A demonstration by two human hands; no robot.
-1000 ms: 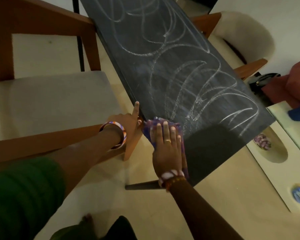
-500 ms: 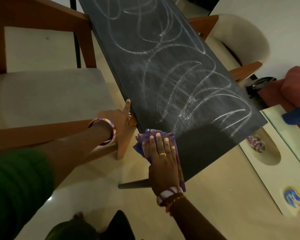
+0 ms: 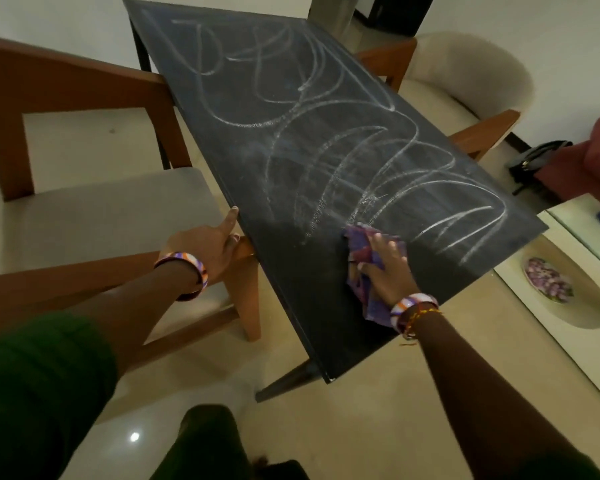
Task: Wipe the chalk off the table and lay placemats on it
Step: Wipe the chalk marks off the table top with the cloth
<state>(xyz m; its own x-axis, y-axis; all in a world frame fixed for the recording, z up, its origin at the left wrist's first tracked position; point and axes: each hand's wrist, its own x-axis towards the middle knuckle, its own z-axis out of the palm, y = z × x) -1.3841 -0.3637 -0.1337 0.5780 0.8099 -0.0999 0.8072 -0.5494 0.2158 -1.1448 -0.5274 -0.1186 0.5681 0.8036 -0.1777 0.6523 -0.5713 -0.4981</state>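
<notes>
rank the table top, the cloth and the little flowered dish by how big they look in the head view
1. table top, by far the largest
2. cloth, partly hidden under the right hand
3. flowered dish, close to the cloth; it is partly cut off, so unsure

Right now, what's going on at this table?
A person is wiping chalk off a dark table. The right hand presses a purple cloth flat on the near part of the top, at the edge of the white chalk scribbles. The left hand rests on the arm of the wooden chair beside the table, one finger touching the table's edge. Most scribbles are still there, and no placemats are laid.
</notes>
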